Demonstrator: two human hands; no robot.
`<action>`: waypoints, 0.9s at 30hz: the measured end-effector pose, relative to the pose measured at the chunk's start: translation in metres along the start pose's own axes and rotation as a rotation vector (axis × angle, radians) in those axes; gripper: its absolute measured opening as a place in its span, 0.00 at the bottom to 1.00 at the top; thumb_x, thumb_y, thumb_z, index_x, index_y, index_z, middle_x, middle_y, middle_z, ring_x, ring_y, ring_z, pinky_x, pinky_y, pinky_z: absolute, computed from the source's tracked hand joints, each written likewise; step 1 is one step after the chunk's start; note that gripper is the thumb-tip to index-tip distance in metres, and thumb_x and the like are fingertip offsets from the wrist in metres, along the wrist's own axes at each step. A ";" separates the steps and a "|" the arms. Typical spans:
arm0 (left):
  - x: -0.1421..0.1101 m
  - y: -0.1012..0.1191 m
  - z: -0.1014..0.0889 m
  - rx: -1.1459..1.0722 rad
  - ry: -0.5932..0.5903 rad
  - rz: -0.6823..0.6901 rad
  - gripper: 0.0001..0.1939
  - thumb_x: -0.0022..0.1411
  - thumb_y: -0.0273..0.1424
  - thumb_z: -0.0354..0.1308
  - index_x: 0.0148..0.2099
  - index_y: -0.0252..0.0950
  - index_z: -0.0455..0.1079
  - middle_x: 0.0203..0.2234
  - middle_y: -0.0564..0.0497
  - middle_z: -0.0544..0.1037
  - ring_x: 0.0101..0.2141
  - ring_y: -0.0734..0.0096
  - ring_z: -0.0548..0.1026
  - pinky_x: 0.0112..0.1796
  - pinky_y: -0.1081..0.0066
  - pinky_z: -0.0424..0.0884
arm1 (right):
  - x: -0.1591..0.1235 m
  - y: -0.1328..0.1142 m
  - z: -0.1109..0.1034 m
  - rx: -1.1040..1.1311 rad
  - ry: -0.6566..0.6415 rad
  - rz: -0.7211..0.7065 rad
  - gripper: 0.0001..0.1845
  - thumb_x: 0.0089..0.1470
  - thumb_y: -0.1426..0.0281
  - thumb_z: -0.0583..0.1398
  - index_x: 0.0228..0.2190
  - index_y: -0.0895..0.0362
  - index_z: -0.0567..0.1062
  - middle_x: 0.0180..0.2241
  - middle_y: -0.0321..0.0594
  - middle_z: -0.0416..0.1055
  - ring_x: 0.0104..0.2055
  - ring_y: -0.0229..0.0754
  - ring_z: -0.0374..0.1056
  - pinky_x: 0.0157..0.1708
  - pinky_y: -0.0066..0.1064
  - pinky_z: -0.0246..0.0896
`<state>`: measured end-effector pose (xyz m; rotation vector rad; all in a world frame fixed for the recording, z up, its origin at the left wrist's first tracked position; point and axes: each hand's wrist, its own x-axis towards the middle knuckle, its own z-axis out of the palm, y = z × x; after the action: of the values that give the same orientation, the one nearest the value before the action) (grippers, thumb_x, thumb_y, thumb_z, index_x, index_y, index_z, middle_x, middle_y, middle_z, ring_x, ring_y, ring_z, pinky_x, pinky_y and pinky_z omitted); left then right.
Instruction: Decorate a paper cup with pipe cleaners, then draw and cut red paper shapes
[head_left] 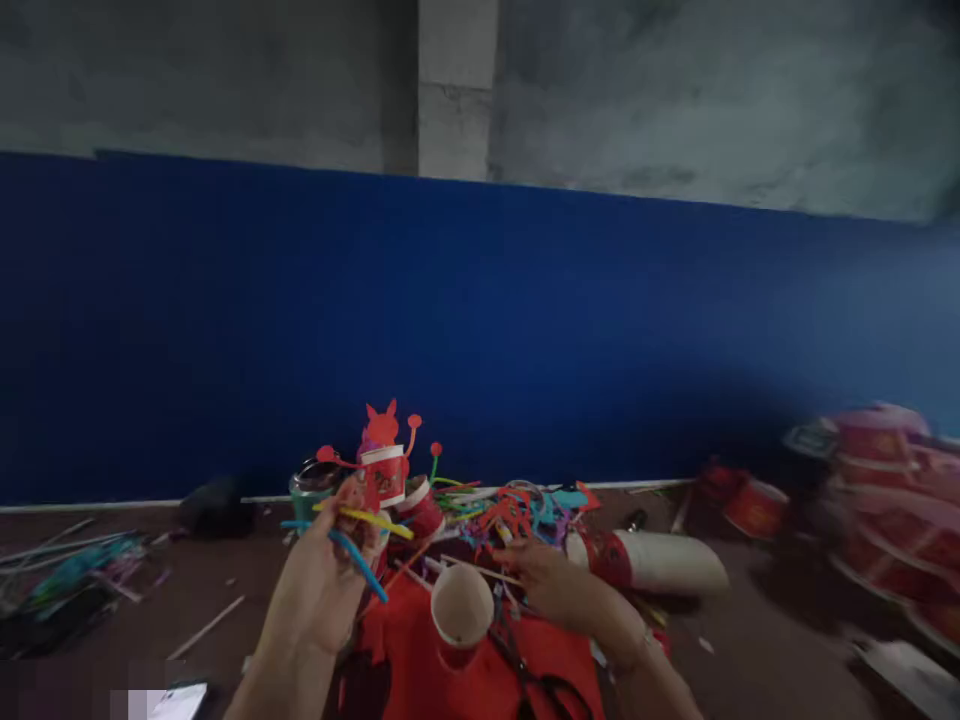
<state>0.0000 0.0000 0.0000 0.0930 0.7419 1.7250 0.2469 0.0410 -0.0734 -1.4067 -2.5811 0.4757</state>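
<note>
My left hand (324, 585) is raised over the table, its fingers pinched on a yellow pipe cleaner (373, 519) and a blue pipe cleaner (360, 564). My right hand (553, 583) rests low on the table, fingers curled next to a pile of coloured pipe cleaners (517, 510); what it holds, if anything, is hidden. Between my hands an open paper cup (461, 607) stands on red paper (450, 680). Behind stands a red paper-cup figure (384, 465) with ears and pipe-cleaner arms.
A stack of paper cups (652, 562) lies on its side at the right. More red cups and packaging (885, 500) pile up at the far right. Scissors (536, 680) lie on the red paper. Loose sticks and scraps (67, 570) lie at left. A blue wall panel (480, 330) runs behind.
</note>
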 end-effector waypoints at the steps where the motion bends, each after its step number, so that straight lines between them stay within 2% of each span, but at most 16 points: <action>1: 0.001 0.001 0.002 -0.042 0.012 -0.046 0.14 0.66 0.18 0.42 0.38 0.33 0.69 0.21 0.57 0.68 0.21 0.79 0.72 0.23 0.78 0.73 | 0.001 0.004 0.001 -0.006 0.011 0.027 0.22 0.49 0.76 0.55 0.46 0.57 0.75 0.49 0.46 0.74 0.52 0.45 0.67 0.54 0.32 0.57; 5: 0.002 0.003 0.007 -0.144 -0.031 -0.137 0.17 0.70 0.24 0.38 0.35 0.32 0.67 0.16 0.60 0.61 0.14 0.84 0.63 0.17 0.83 0.66 | 0.005 0.017 0.006 -0.025 0.053 0.148 0.20 0.51 0.78 0.51 0.42 0.61 0.77 0.44 0.50 0.77 0.46 0.47 0.71 0.48 0.33 0.61; 7: 0.001 0.004 0.005 -0.138 -0.092 -0.121 0.18 0.70 0.24 0.37 0.35 0.32 0.67 0.15 0.61 0.58 0.11 0.85 0.58 0.12 0.84 0.58 | 0.009 0.019 0.008 -0.027 0.070 0.203 0.21 0.52 0.79 0.49 0.42 0.60 0.77 0.43 0.49 0.77 0.46 0.46 0.72 0.46 0.32 0.61; 10: 0.001 0.003 0.001 -0.091 -0.093 -0.070 0.18 0.71 0.24 0.37 0.34 0.32 0.66 0.14 0.62 0.56 0.09 0.86 0.53 0.09 0.82 0.50 | 0.015 0.014 0.011 -0.027 0.070 0.262 0.19 0.50 0.78 0.51 0.38 0.59 0.79 0.39 0.48 0.79 0.43 0.47 0.73 0.42 0.31 0.62; 13: 0.001 0.003 0.000 -0.074 -0.099 -0.051 0.18 0.71 0.24 0.37 0.34 0.32 0.66 0.14 0.62 0.56 0.09 0.86 0.52 0.09 0.81 0.50 | 0.019 0.004 0.015 -0.030 0.061 0.289 0.17 0.48 0.78 0.53 0.33 0.59 0.81 0.35 0.48 0.79 0.40 0.48 0.74 0.40 0.32 0.61; 16: 0.001 0.003 0.001 -0.050 -0.107 -0.017 0.16 0.70 0.23 0.39 0.35 0.32 0.67 0.14 0.62 0.55 0.09 0.87 0.52 0.10 0.82 0.50 | 0.023 -0.002 0.020 -0.013 0.068 0.268 0.17 0.48 0.77 0.54 0.35 0.57 0.81 0.39 0.47 0.79 0.42 0.47 0.73 0.41 0.30 0.60; 20: 0.000 0.006 0.003 -0.001 -0.128 0.028 0.12 0.67 0.20 0.44 0.35 0.30 0.67 0.18 0.60 0.60 0.12 0.87 0.56 0.12 0.82 0.56 | 0.027 -0.002 0.030 0.024 0.080 0.230 0.16 0.45 0.76 0.55 0.32 0.56 0.81 0.35 0.44 0.79 0.38 0.45 0.73 0.37 0.28 0.60; 23: -0.002 0.007 0.003 -0.022 -0.122 0.036 0.13 0.67 0.18 0.42 0.37 0.30 0.67 0.21 0.57 0.63 0.14 0.86 0.58 0.14 0.82 0.59 | 0.031 0.001 0.036 0.067 0.098 0.188 0.15 0.45 0.75 0.55 0.30 0.55 0.81 0.34 0.43 0.80 0.37 0.44 0.73 0.37 0.27 0.60; 27: -0.002 0.009 0.003 -0.057 -0.107 0.030 0.15 0.66 0.16 0.40 0.39 0.30 0.68 0.21 0.57 0.63 0.12 0.88 0.56 0.12 0.83 0.55 | 0.046 0.004 0.036 0.125 0.146 0.164 0.16 0.49 0.73 0.54 0.34 0.56 0.81 0.37 0.44 0.79 0.39 0.45 0.73 0.38 0.29 0.60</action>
<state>-0.0051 -0.0016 0.0078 0.1568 0.6144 1.7538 0.2148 0.0743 -0.1086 -1.5550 -2.2924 0.5262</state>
